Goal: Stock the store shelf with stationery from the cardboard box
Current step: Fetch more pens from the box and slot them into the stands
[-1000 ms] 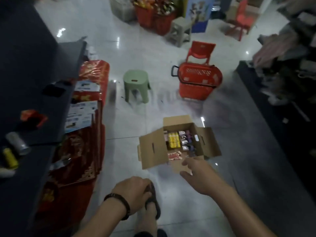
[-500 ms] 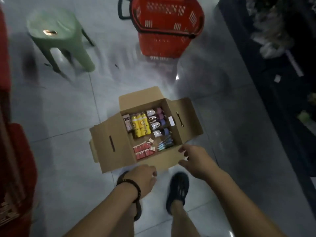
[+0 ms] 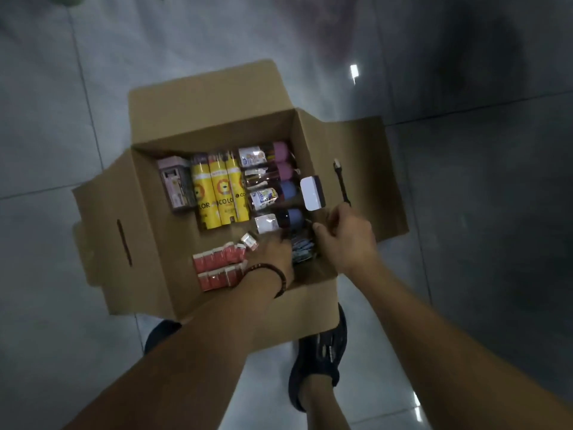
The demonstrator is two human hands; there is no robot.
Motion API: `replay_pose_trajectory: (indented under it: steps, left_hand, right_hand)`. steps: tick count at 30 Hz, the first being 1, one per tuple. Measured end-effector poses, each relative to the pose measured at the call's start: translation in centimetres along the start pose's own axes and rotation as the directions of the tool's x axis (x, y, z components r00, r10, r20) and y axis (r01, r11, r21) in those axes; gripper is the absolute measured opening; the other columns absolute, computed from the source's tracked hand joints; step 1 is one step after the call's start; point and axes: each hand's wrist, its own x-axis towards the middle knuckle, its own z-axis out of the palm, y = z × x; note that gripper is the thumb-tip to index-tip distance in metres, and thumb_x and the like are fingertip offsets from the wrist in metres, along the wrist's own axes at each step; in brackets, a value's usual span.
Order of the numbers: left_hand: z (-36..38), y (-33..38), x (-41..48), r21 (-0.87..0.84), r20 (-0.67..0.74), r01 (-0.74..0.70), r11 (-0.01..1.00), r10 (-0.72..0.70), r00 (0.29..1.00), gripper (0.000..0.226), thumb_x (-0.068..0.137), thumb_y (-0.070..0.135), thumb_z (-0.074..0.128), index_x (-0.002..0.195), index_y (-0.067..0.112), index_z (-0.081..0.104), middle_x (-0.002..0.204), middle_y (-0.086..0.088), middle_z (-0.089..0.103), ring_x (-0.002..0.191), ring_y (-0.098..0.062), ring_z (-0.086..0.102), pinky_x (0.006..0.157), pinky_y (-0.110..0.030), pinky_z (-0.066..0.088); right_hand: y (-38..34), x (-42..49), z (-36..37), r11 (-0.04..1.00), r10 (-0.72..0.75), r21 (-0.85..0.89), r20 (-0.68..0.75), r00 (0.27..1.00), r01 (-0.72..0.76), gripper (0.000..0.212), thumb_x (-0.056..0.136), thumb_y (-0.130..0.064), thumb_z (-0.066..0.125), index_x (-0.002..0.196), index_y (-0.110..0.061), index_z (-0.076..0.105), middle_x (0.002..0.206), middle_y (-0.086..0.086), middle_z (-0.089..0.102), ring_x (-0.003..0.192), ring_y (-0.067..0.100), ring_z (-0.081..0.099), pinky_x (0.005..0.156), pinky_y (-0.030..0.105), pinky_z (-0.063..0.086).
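Note:
The open cardboard box [image 3: 155, 243] stands on the floor with its flaps spread. Inside lie three yellow tubes [image 3: 218, 193], a pink pack [image 3: 175, 187], clear tubes with pink and blue caps [image 3: 269, 181], a white block [image 3: 312, 193], red small packs [image 3: 217, 268] and blue pen packs [image 3: 302, 249]. My left hand [image 3: 271, 252], with a bead bracelet on the wrist, reaches into the near part of the box; its fingers are down by the blue pen packs and hidden. My right hand [image 3: 344, 237] hovers over the box's right wall, fingers loosely curled, holding nothing I can see.
Grey glossy floor tiles [image 3: 465, 212] surround the box. My two feet in dark sandals [image 3: 319, 352] stand right at the box's near flap. A slotted handle hole shows in the left flap [image 3: 124, 243].
The view has dropped closer over the box. Both hands moved forward from the near flap into the box, the left to the blue packs, the right to the right wall.

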Motion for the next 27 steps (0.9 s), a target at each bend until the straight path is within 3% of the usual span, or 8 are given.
replay_pose_trajectory:
  steps: [4, 7, 12, 15, 19, 22, 25, 27]
  left_hand:
    - [2.3, 1.4, 2.8, 0.122, 0.051, 0.024, 0.992, -0.03, 0.998, 0.062, 0.087, 0.02, 0.074, 0.144, 0.013, 0.05, 0.145, -0.015, 0.047, 0.137, -0.038, 0.043, 0.109, -0.051, 0.044]
    - [3.4, 1.2, 4.2, 0.112, -0.004, 0.055, 0.992, -0.055, 0.998, 0.057, 0.089, 0.013, 0.071, 0.141, 0.011, 0.049, 0.143, -0.016, 0.049, 0.134, -0.039, 0.046, 0.106, -0.052, 0.046]
    - [4.7, 0.3, 5.7, 0.158, 0.06, 0.051, 0.986, -0.061, 0.996, 0.049, 0.098, 0.016, 0.061, 0.146, 0.01, 0.051, 0.148, -0.015, 0.05, 0.14, -0.037, 0.044, 0.112, -0.048, 0.042]
    - [5.5, -0.6, 6.3, 0.222, 0.126, -0.031, 0.975, 0.003, 0.992, 0.053, 0.098, 0.024, 0.06, 0.148, 0.011, 0.051, 0.152, -0.016, 0.048, 0.143, -0.037, 0.041, 0.119, -0.048, 0.035]
    - [5.6, -1.6, 7.1, 0.178, 0.168, -0.063, 0.982, 0.032, 0.985, 0.048, 0.103, 0.027, 0.051, 0.149, 0.016, 0.05, 0.155, -0.02, 0.04, 0.142, -0.043, 0.04, 0.118, -0.054, 0.039]
    - [4.8, -2.2, 6.7, 0.136, 0.194, -0.12, 0.983, 0.093, 0.977, 0.043, 0.101, 0.025, 0.053, 0.143, 0.018, 0.054, 0.147, -0.019, 0.052, 0.134, -0.04, 0.05, 0.113, -0.049, 0.044]
    - [2.9, -2.1, 5.5, -0.027, 0.159, -0.124, 0.992, 0.127, 0.979, 0.028, 0.105, 0.027, 0.05, 0.13, 0.017, 0.06, 0.134, -0.015, 0.062, 0.121, -0.036, 0.059, 0.105, -0.045, 0.049]
    - [1.1, -2.2, 4.0, -0.191, 0.091, -0.117, 0.975, 0.136, 0.986, 0.022, 0.106, 0.031, 0.052, 0.121, 0.018, 0.062, 0.125, -0.012, 0.065, 0.111, -0.031, 0.061, 0.098, -0.043, 0.052]
  right_hand:
    - [2.5, 1.6, 1.7, 0.987, -0.025, 0.162, -0.007, 1.0, 0.026, 0.023, 0.096, -0.033, 0.075, 0.101, -0.022, 0.056, 0.092, -0.004, 0.063, 0.083, 0.012, 0.065, 0.069, 0.026, 0.053]
    - [3.3, 1.8, 2.1, 0.961, -0.048, 0.27, -0.023, 0.999, 0.053, 0.027, 0.093, -0.032, 0.079, 0.097, -0.018, 0.055, 0.088, 0.001, 0.064, 0.076, 0.011, 0.063, 0.063, 0.021, 0.05]
    - [3.5, 2.7, 2.5, 0.952, -0.098, 0.293, 0.024, 0.995, 0.087, 0.032, 0.096, -0.029, 0.077, 0.091, -0.019, 0.047, 0.084, 0.001, 0.06, 0.067, -0.012, 0.057, 0.054, 0.007, 0.044]
    - [3.5, 3.1, 2.7, 0.952, -0.104, 0.293, 0.04, 0.994, 0.087, 0.032, 0.097, -0.031, 0.076, 0.09, -0.021, 0.046, 0.085, 0.001, 0.06, 0.069, -0.011, 0.059, 0.054, 0.007, 0.045]
    - [3.4, 3.3, 2.6, 0.957, -0.104, 0.276, 0.043, 0.994, 0.088, 0.033, 0.096, -0.031, 0.077, 0.09, -0.018, 0.047, 0.083, 0.004, 0.058, 0.064, -0.009, 0.056, 0.052, 0.007, 0.043]
    - [3.0, 3.2, 2.4, 0.965, -0.083, 0.256, 0.067, 0.994, 0.064, 0.032, 0.096, -0.03, 0.076, 0.095, -0.015, 0.049, 0.084, -0.001, 0.059, 0.066, -0.012, 0.059, 0.05, 0.006, 0.043]
    - [2.2, 2.9, 1.7, 0.981, -0.051, 0.19, 0.091, 0.995, 0.033, 0.031, 0.097, -0.034, 0.075, 0.097, -0.016, 0.05, 0.089, 0.003, 0.063, 0.073, 0.005, 0.061, 0.055, 0.015, 0.044]
    - [1.2, 2.4, 0.8, 0.988, -0.016, 0.155, 0.122, 0.992, -0.003, 0.026, 0.098, -0.037, 0.073, 0.1, -0.021, 0.052, 0.094, 0.001, 0.063, 0.08, 0.007, 0.062, 0.061, 0.02, 0.044]
